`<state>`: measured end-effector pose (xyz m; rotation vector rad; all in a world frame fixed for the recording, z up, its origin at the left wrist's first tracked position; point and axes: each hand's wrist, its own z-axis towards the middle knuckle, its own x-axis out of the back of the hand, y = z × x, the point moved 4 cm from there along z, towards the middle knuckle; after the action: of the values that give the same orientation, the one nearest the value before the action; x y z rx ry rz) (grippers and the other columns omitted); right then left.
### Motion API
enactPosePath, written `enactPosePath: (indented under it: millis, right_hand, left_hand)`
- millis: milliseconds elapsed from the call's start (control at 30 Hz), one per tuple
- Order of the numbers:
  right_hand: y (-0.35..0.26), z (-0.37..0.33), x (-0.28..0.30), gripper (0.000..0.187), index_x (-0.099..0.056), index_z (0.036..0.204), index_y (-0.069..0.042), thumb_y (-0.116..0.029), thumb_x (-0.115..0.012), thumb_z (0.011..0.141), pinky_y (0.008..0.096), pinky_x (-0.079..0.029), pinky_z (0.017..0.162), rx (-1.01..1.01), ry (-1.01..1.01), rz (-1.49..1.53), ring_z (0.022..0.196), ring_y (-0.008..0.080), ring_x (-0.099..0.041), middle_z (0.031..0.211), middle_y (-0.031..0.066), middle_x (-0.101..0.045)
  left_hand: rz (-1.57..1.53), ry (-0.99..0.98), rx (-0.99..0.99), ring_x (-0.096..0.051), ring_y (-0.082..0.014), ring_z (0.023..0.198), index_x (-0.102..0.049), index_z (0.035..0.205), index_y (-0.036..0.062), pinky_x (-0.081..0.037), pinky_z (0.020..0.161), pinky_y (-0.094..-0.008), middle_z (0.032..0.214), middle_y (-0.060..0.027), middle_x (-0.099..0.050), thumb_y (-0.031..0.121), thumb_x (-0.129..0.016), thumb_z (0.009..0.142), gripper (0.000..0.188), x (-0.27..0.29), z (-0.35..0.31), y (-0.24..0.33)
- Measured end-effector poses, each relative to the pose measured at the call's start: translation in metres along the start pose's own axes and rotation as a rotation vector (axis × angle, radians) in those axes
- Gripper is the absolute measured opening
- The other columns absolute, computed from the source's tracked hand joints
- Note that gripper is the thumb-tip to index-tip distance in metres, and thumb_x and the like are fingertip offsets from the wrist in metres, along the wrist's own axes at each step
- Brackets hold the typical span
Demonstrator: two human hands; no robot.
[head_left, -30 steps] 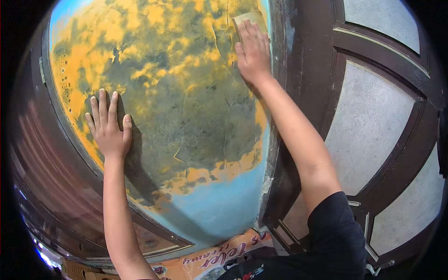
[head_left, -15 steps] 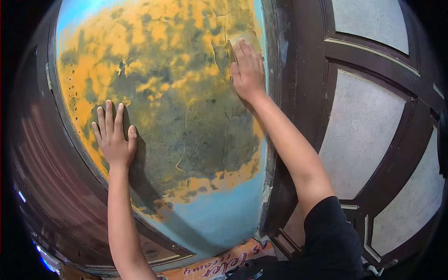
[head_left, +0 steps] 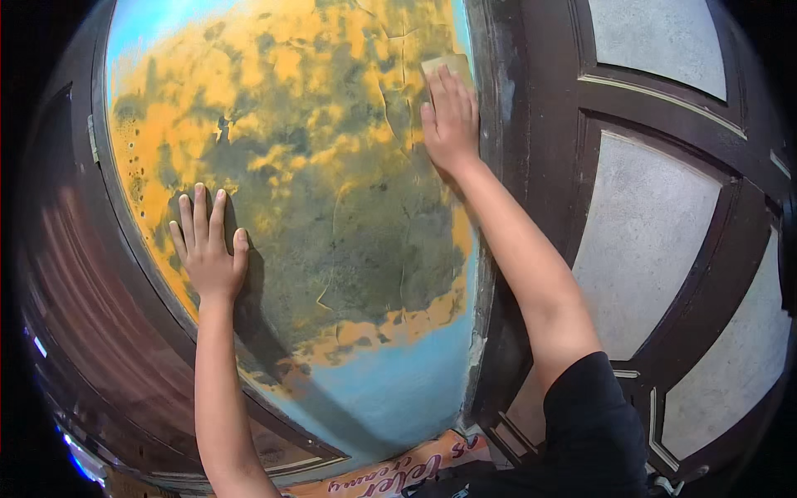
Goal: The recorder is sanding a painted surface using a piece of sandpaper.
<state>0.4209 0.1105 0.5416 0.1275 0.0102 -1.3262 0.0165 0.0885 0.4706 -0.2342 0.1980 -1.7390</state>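
My right hand point(head_left: 452, 126) lies with its fingers stretched over a tan sheet that looks like sandpaper point(head_left: 461, 65), pressing it to the wall near the upper right edge. The sheet shows past the fingertips; the rest is under the hand. Lower on the left, my left hand point(head_left: 210, 264) rests flat on the wall, fingers spread, holding nothing. Between the hands the wall point(head_left: 374, 241) is patchy, with dark grey-green areas, yellow-orange paint and thin cracks. Light blue paint point(head_left: 390, 378) borders it along the bottom.
Dark wooden frames stand on both sides of the wall; the right frame point(head_left: 502, 166) runs close to my right hand. Beyond it is a door with pale panels point(head_left: 652, 241). A brown curtain point(head_left: 91, 307) hangs at left. An orange printed banner point(head_left: 415, 465) lies below.
My right hand has slid a little to the right with the sandpaper, closer to the frame. My left hand stays in the same place on the wall; the view has shifted slightly.
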Motion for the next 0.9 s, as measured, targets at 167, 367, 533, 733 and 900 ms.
enactPosePath:
  millis: [167,367,533,733,900]
  right_hand:
    - [0.0,0.003,-0.003,0.053,-0.037,0.15,-0.015,-0.031,-0.043,0.1,0.0507,-0.014,0.119,-0.062,0.005,0.021,0.147,0.0305,-0.024,0.157,0.0094,-0.032]
    - [-0.014,-0.022,-0.003,0.053,-0.036,0.15,-0.013,-0.031,-0.042,0.1,0.049,-0.012,0.119,-0.11,-0.029,-0.025,0.147,0.0299,-0.022,0.158,0.0099,-0.028]
    - [-0.01,0.007,-0.005,0.054,-0.036,0.148,-0.006,-0.03,-0.041,0.101,0.0508,-0.013,0.118,-0.233,-0.009,0.005,0.146,0.0312,-0.022,0.158,0.012,-0.026]
    - [-0.019,-0.025,-0.002,0.054,-0.038,0.147,-0.005,-0.03,-0.043,0.1,0.051,-0.014,0.117,-0.169,-0.042,-0.012,0.145,0.0337,-0.022,0.157,0.0159,-0.026]
    - [-0.007,0.033,-0.005,0.056,-0.036,0.148,-0.005,-0.031,-0.044,0.099,0.0502,-0.015,0.117,-0.149,0.015,-0.019,0.144,0.0358,-0.023,0.155,0.0189,-0.028]
  left_hand:
    - [-0.015,0.001,0.002,-0.026,-0.0286,0.148,-0.048,0.144,0.0232,-0.016,0.119,-0.0535,0.159,-0.0027,-0.033,0.037,-0.051,0.092,0.054,0.001,0.0,0.002]
    - [0.001,0.0,-0.007,-0.026,-0.0288,0.148,-0.049,0.144,0.022,-0.017,0.119,-0.054,0.158,-0.0033,-0.033,0.036,-0.051,0.093,0.053,0.005,0.0,-0.001]
    - [-0.002,0.006,-0.009,-0.026,-0.0298,0.148,-0.048,0.144,0.0214,-0.017,0.118,-0.0539,0.158,-0.0039,-0.035,0.038,-0.048,0.094,0.053,0.005,0.001,0.003]
    - [0.009,0.01,-0.017,-0.026,-0.0301,0.148,-0.049,0.143,0.0203,-0.016,0.118,-0.0544,0.157,-0.0049,-0.036,0.039,-0.047,0.095,0.052,0.003,-0.001,0.0]
    - [0.012,0.009,-0.004,-0.026,-0.031,0.147,-0.05,0.142,0.0196,-0.016,0.118,-0.0546,0.157,-0.0059,-0.036,0.037,-0.048,0.094,0.051,0.004,0.0,0.003]
